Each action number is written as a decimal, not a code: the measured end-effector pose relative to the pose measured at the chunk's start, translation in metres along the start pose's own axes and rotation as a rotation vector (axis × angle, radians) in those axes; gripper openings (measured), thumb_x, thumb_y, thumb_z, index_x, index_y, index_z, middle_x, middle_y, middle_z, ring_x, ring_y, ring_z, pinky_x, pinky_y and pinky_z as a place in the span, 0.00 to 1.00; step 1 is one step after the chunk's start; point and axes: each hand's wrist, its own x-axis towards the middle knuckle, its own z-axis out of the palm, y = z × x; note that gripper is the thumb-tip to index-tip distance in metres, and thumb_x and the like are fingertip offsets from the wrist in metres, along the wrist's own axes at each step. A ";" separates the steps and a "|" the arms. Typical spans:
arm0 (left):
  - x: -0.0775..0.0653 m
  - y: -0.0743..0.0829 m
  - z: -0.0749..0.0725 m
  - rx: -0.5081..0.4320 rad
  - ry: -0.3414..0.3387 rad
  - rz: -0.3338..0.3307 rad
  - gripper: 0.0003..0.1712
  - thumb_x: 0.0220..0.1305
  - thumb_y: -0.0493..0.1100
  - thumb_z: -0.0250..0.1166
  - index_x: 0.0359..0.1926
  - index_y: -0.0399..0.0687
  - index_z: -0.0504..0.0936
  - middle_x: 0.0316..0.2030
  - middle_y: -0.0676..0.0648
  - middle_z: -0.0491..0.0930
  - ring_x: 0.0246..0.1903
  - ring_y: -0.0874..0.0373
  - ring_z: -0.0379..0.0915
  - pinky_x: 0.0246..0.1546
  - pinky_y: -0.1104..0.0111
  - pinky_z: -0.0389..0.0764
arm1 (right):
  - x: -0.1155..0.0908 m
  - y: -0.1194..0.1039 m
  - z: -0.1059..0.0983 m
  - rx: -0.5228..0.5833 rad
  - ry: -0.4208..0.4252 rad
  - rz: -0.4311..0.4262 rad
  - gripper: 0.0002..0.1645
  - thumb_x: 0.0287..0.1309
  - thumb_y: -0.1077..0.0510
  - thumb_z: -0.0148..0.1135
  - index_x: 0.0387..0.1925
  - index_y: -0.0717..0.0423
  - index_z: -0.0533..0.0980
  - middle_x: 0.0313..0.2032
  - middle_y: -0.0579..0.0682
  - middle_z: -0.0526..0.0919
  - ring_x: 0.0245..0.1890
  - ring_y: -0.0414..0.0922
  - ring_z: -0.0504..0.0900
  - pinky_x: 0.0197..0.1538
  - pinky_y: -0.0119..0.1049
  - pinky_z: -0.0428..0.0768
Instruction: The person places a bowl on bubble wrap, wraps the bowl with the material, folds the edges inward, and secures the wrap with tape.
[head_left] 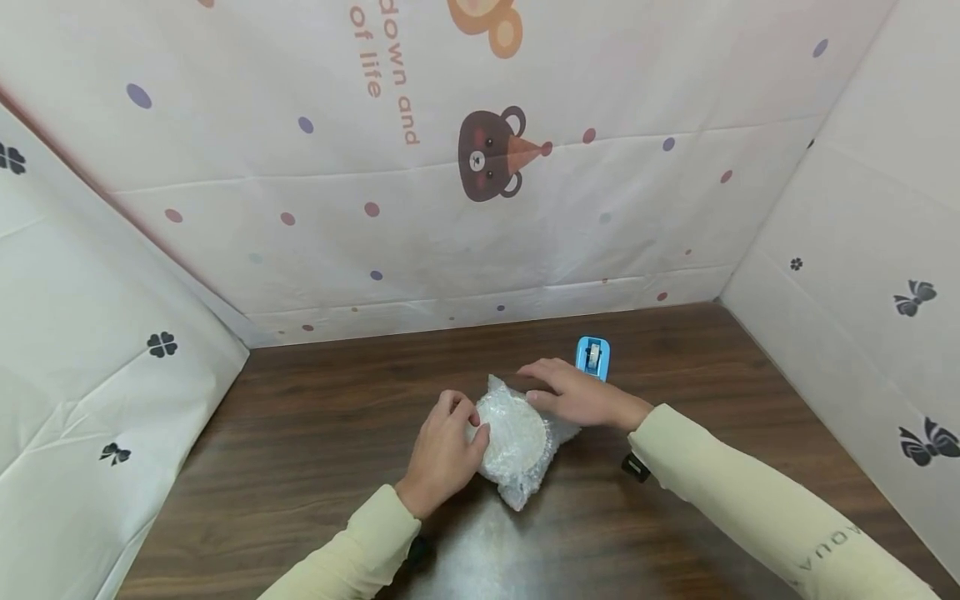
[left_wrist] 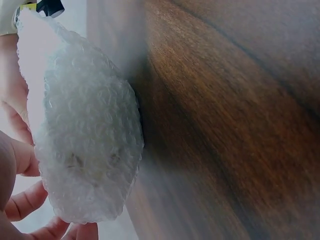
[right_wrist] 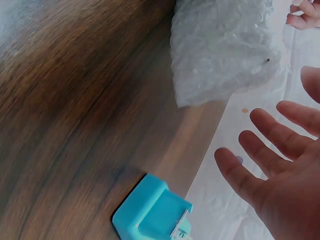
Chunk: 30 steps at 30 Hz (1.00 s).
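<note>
A bubble-wrapped bundle (head_left: 513, 442) lies on the table in the head view, round in the middle with loose wrap corners. My left hand (head_left: 444, 450) holds its left side with bent fingers and thumb; in the left wrist view its fingers (left_wrist: 25, 202) are partly behind the bubble wrap (left_wrist: 92, 125). At the bundle's upper right is my right hand (head_left: 581, 396). The right wrist view shows that hand's fingers (right_wrist: 275, 137) spread and apart from the wrap (right_wrist: 220, 55). What is inside the wrap cannot be made out.
A blue tape dispenser (head_left: 593, 357) stands just behind the right hand on the dark wooden table (head_left: 315, 433). White printed sheets (head_left: 420, 242) close off the back and both sides of the table.
</note>
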 end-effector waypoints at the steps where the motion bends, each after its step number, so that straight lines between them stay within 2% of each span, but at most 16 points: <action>1: 0.000 0.000 0.000 -0.002 -0.006 0.000 0.10 0.64 0.40 0.72 0.31 0.48 0.77 0.45 0.43 0.78 0.33 0.57 0.72 0.34 0.66 0.76 | -0.001 0.002 -0.001 0.002 0.004 0.008 0.29 0.80 0.52 0.52 0.74 0.60 0.67 0.72 0.59 0.74 0.75 0.59 0.69 0.72 0.62 0.71; 5: 0.000 -0.001 0.000 0.007 -0.029 -0.008 0.09 0.65 0.41 0.73 0.32 0.49 0.79 0.42 0.45 0.80 0.32 0.58 0.72 0.33 0.67 0.76 | -0.006 0.007 -0.005 0.003 0.022 0.035 0.28 0.80 0.53 0.51 0.74 0.61 0.67 0.71 0.60 0.74 0.74 0.60 0.70 0.73 0.62 0.70; 11: 0.001 -0.003 0.001 0.045 -0.033 -0.057 0.10 0.64 0.42 0.73 0.33 0.46 0.79 0.25 0.50 0.77 0.21 0.62 0.65 0.25 0.70 0.71 | -0.016 0.021 -0.016 -0.009 0.074 0.061 0.26 0.81 0.57 0.49 0.72 0.65 0.69 0.69 0.63 0.76 0.72 0.62 0.73 0.71 0.62 0.72; 15: 0.003 -0.004 0.002 0.059 -0.025 -0.076 0.10 0.63 0.43 0.74 0.33 0.46 0.79 0.24 0.50 0.80 0.20 0.61 0.68 0.24 0.67 0.74 | -0.024 0.035 -0.026 -0.044 0.189 0.133 0.22 0.79 0.60 0.50 0.65 0.66 0.75 0.61 0.64 0.82 0.59 0.59 0.82 0.60 0.58 0.80; 19: 0.005 -0.004 0.002 0.068 -0.036 -0.086 0.10 0.63 0.43 0.74 0.34 0.46 0.80 0.25 0.49 0.82 0.20 0.61 0.69 0.24 0.66 0.75 | -0.031 0.053 -0.032 -0.045 0.259 0.270 0.20 0.78 0.60 0.51 0.60 0.67 0.79 0.54 0.64 0.85 0.44 0.52 0.81 0.47 0.47 0.81; 23: 0.005 -0.003 0.001 0.069 -0.045 -0.097 0.11 0.63 0.42 0.75 0.33 0.46 0.79 0.23 0.50 0.80 0.18 0.62 0.66 0.22 0.68 0.72 | -0.035 0.064 -0.034 -0.016 0.261 0.368 0.19 0.77 0.60 0.52 0.58 0.69 0.80 0.48 0.63 0.86 0.39 0.50 0.79 0.41 0.40 0.79; 30: 0.005 -0.003 0.003 0.070 -0.039 -0.101 0.13 0.62 0.42 0.75 0.30 0.46 0.77 0.19 0.52 0.74 0.16 0.63 0.61 0.19 0.70 0.67 | -0.033 0.066 -0.034 0.056 0.248 0.435 0.18 0.76 0.59 0.54 0.53 0.68 0.82 0.40 0.58 0.86 0.36 0.48 0.78 0.38 0.37 0.77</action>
